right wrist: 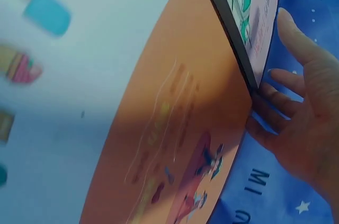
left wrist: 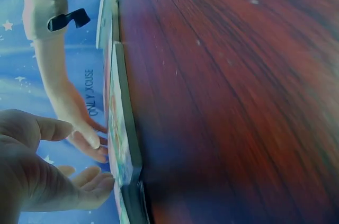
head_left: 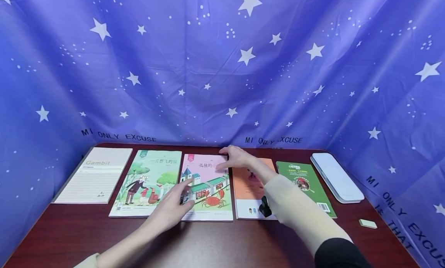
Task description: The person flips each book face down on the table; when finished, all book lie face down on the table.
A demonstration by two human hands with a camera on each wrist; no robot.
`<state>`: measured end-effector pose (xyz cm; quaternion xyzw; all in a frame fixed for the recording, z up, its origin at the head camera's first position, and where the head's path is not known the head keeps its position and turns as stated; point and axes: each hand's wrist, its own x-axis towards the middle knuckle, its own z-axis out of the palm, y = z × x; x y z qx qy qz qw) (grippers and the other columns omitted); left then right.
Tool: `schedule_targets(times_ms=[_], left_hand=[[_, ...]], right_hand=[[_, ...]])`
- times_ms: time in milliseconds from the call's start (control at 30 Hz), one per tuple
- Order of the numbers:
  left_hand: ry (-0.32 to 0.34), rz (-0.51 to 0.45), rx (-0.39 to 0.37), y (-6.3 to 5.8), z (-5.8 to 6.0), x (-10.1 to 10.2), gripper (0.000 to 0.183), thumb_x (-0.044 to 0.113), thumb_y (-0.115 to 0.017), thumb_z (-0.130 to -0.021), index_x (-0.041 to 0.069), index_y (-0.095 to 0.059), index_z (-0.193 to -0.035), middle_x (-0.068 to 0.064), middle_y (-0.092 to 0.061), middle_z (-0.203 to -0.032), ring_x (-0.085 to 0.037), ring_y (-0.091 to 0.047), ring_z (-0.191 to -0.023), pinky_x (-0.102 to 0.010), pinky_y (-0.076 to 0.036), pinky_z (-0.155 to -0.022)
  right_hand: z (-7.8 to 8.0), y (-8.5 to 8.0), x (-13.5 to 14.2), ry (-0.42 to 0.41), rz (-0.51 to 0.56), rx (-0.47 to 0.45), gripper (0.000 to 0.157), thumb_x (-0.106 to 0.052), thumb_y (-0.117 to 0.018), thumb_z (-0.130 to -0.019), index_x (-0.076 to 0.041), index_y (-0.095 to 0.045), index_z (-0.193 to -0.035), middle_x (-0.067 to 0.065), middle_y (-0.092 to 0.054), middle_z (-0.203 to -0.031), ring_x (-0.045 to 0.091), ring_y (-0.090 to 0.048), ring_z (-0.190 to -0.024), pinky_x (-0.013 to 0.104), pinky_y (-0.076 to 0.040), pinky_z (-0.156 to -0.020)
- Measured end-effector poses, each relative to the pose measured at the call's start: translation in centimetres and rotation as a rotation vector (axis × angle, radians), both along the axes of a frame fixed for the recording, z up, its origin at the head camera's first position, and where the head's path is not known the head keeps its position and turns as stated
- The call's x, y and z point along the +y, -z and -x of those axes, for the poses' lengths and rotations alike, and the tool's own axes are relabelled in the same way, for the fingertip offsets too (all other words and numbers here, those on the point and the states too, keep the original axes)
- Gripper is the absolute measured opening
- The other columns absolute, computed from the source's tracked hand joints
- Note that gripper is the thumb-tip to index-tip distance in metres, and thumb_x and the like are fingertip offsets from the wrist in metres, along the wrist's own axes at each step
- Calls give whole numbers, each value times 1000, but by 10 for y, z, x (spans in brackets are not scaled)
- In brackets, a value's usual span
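Observation:
A pink picture book [head_left: 213,200] with a train and a red crab on its cover lies flat in the middle of the row. My left hand [head_left: 174,204] is over its left side, fingers spread and loosely bent. At its top right corner is my right hand [head_left: 240,160], fingers relaxed; in the right wrist view the fingertips of this hand [right wrist: 302,113] are right at the far edge, where the pink book [right wrist: 259,33] and the orange book [right wrist: 143,102] come close together. Neither hand grips anything. The right forearm covers part of the orange book.
Left of the pink book lie a light green picture book [head_left: 142,183] and a cream notebook [head_left: 94,175]. To the right are a dark green book [head_left: 306,179], a white pencil case [head_left: 337,179] and a small eraser [head_left: 367,223]. A starry blue curtain [head_left: 208,67] surrounds the dark red table [head_left: 222,245].

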<state>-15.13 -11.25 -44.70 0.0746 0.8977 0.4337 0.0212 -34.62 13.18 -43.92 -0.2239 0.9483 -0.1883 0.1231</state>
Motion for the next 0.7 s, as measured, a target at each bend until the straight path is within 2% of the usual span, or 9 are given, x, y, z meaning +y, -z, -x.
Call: schedule_targets(times_ms=[100, 267, 367, 467, 567, 700], left_hand=[[3, 41, 5, -1, -6, -9, 62, 17, -70, -93, 9, -49, -151, -17, -59, -145, -37, -54, -138, -61, -43, -115], [7, 63, 13, 1, -15, -19, 61, 17, -73, -92, 9, -52, -149, -16, -59, -145, -33, -60, -129, -56, -52, -107], [-13, 54, 1, 2, -18, -23, 59, 16, -74, -91, 9, -54, -147, -13, -63, -136, -25, -66, -115, -44, -58, -93], [-32, 44, -6, 4, -20, -28, 54, 14, -75, -90, 9, -59, -141, -8, -66, -121, -14, -64, -98, -29, -56, -79], [-41, 53, -5, 7, -22, -34, 45, 12, -75, -89, 10, -65, -133, -5, -66, -113, -9, -61, -92, -24, -54, -76], [-38, 62, 1, 11, -24, -43, 41, 10, -75, -88, 11, -67, -128, -4, -66, -112, -9, -63, -92, -24, -54, -77]], right_hand=[[-1, 1, -6, 14, -48, 7, 84, -51, -86, -79, -9, -58, -145, 13, -59, -144, 27, -53, -135, 43, -44, -117], [0, 1, -13, 30, -97, 21, 87, -55, -89, -73, -9, -60, -141, 12, -60, -135, 25, -55, -125, 41, -48, -112], [1, -1, -16, 28, -132, 17, 90, -57, -89, -72, -9, -58, -141, 11, -60, -132, 25, -55, -122, 40, -49, -111], [1, -3, -19, 27, -169, 15, 92, -58, -90, -71, -9, -57, -141, 10, -59, -132, 26, -54, -124, 41, -48, -112], [-2, -5, -23, 17, -213, 25, 91, -59, -90, -70, -9, -58, -139, 8, -58, -131, 25, -54, -124, 41, -49, -111], [-6, -9, -25, 10, -259, 40, 83, -58, -91, -69, -10, -61, -131, 5, -59, -123, 24, -54, -115, 41, -52, -103]])
